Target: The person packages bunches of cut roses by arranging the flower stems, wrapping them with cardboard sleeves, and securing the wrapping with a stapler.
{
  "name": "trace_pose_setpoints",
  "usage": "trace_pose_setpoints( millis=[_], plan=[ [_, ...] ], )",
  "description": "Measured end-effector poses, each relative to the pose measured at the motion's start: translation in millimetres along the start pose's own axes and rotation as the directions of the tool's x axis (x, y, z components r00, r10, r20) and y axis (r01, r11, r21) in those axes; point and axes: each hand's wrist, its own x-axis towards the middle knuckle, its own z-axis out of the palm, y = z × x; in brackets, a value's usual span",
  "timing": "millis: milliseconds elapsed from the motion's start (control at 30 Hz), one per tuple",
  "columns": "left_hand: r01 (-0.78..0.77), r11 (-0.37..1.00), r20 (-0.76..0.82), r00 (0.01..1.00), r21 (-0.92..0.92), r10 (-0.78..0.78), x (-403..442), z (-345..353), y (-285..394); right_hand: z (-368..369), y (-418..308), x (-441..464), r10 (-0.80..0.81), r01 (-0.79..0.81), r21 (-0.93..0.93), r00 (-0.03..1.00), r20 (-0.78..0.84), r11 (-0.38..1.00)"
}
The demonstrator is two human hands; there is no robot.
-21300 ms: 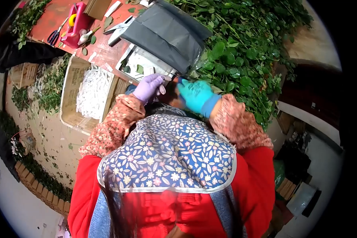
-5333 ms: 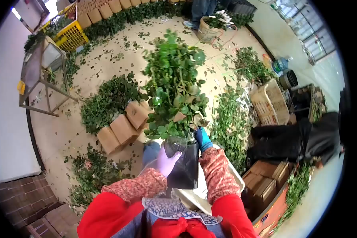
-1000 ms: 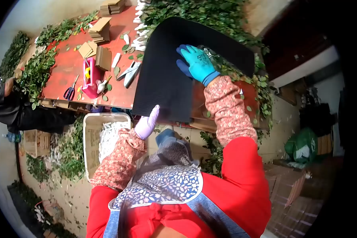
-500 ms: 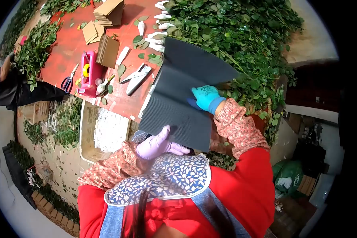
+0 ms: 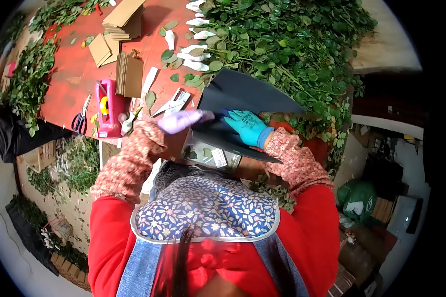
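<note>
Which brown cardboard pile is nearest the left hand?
The cardboard pile beside the pink tape dispenser; the thin pile and the large pile both lie farther from the purple-gloved left hand.

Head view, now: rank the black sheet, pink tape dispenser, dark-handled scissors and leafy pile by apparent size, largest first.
1. Leafy pile, even though cut off by the top edge
2. Black sheet, partly covered
3. Pink tape dispenser
4. Dark-handled scissors
</note>
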Motion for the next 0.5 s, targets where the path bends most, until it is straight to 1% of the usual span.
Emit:
trace_pose_setpoints(
  millis=[33, 67, 100, 133, 167, 200, 233, 300, 333, 367, 400, 433, 467, 500],
  plan=[
    [0.181, 0.982, 0.006, 0.983, -0.045, -0.181, 5, -3, -12, -9, -5, 1, 0.044, -0.042, -0.028, 0.996, 0.077, 0.999],
    [0.356, 0.930, 0.012, 0.934, -0.089, -0.357, 11, -5, -20, -16, -9, 2, 0.089, -0.082, -0.057, 0.984, 0.152, 0.995],
    [0.270, 0.943, 0.071, 0.955, 0.193, -0.288, 13, -14, -25, -23, -14, 5, 0.103, -0.097, -0.046, 0.983, 0.155, 0.994],
    [0.281, 0.940, 0.088, 0.949, 0.193, -0.302, 15, -16, -24, -28, -19, 9, 0.083, -0.079, -0.070, 0.995, 0.056, 0.994],
    [0.348, 0.928, 0.065, 0.931, 0.136, -0.358, 15, -15, -24, -28, -20, 12, 0.060, -0.063, -0.094, 0.997, -0.042, 0.994],
    [0.412, 0.908, 0.042, 0.909, 0.081, -0.416, 16, -15, -24, -12, -11, 16, 0.036, -0.043, -0.092, 0.996, -0.076, 0.995],
    [0.424, 0.902, 0.044, 0.902, 0.087, -0.429, 18, -11, -21, 0, -8, 15, 0.041, -0.048, -0.079, 0.996, -0.083, 0.996],
    [0.315, 0.885, -0.029, 0.945, 0.342, -0.325, 16, -12, -9, 18, 0, 20, 0.090, -0.093, -0.197, 0.996, -0.022, 0.976],
    [0.191, 0.824, -0.132, 0.981, 0.533, -0.142, 8, -21, -13, 25, 3, 19, 0.123, -0.120, -0.126, 0.992, 0.017, 0.985],
    [0.201, 0.685, -0.303, 0.952, 0.701, 0.030, 1, -31, -1, 29, 5, 20, 0.086, -0.096, -0.134, 0.993, -0.077, 0.986],
    [0.301, 0.518, -0.456, 0.867, 0.801, 0.201, -6, -40, 10, 34, 7, 20, 0.108, -0.115, -0.082, 0.991, -0.076, 0.990],
    [0.519, 0.354, -0.628, 0.668, 0.778, 0.399, -12, -46, 34, 38, 7, 19, 0.134, -0.137, -0.030, 0.989, -0.068, 0.990],
    [0.685, 0.199, -0.671, 0.539, 0.701, 0.509, -19, -59, 49, 48, 11, 18, 0.128, -0.129, -0.009, 0.988, -0.084, 0.992],
    [0.821, 0.068, -0.663, 0.406, 0.567, 0.629, -26, -76, 60, 59, 16, 17, 0.110, -0.118, -0.076, 0.989, -0.103, 0.990]
  ],
)
